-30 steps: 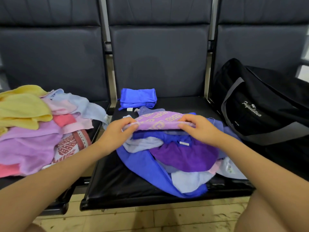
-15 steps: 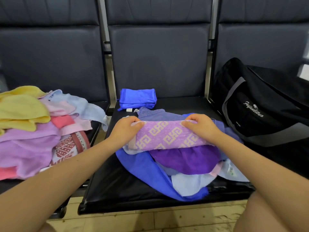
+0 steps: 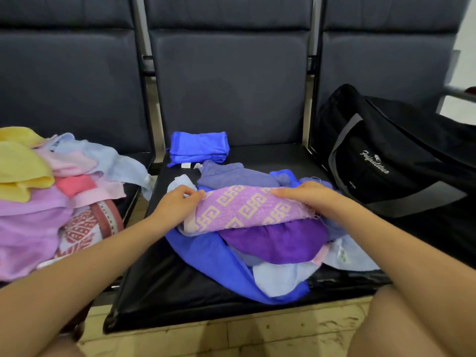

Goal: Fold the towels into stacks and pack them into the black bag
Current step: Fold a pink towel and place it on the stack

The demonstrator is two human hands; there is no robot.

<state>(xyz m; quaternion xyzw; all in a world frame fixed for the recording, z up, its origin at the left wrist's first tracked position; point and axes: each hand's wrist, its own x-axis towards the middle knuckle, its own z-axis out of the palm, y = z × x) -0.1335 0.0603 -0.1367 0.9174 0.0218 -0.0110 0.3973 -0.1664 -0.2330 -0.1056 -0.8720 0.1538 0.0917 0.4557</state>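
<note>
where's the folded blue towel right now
The folded blue towel sits at the back left of the middle seat, just behind the loose towel pile.

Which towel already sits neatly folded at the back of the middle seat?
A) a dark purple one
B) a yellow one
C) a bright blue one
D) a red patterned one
C: the bright blue towel lies folded flat near the backrest of the middle seat, apart from the loose heap where both hands work on the lilac patterned towel.
</note>
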